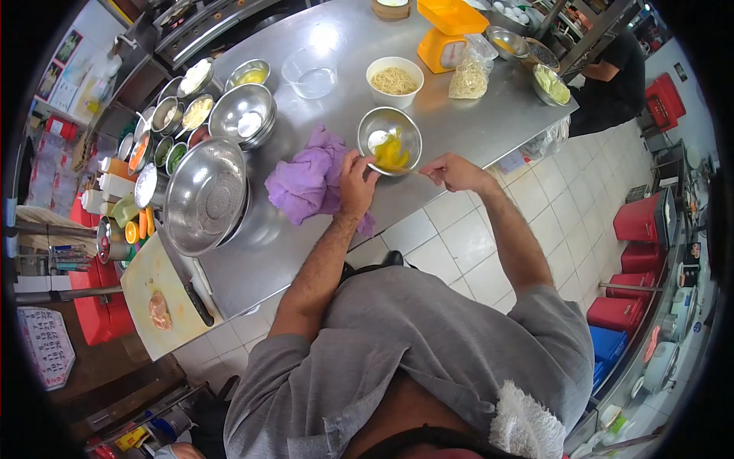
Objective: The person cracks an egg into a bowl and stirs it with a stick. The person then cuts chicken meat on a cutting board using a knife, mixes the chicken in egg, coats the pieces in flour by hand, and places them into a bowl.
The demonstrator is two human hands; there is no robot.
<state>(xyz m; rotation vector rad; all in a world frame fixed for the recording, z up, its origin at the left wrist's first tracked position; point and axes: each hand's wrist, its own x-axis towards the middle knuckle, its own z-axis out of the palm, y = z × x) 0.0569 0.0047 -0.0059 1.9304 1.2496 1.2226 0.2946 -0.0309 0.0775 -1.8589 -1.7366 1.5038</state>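
A small steel bowl (407,131) sits near the table's edge with a glossy yellow mass, looking like egg, in its lower part. My left hand (357,182) grips the bowl's near-left rim, fingers closed on it. On the bowl's right, my right hand (456,173) pinches a thin stick-like utensil (414,172) that reaches toward the near rim; its tip is hard to make out. A crumpled purple cloth (306,183) lies against my left forearm. Beyond the bowl stands a white bowl of noodles (394,81).
Nested steel bowls (243,113) and a large perforated steel bowl (206,195) stand at left. A knife (200,306) and a piece of meat (160,310) lie on the cutting board (138,279). An orange scale (442,50) and bagged noodles (469,80) stand at back right. Another person (612,84) is at far right.
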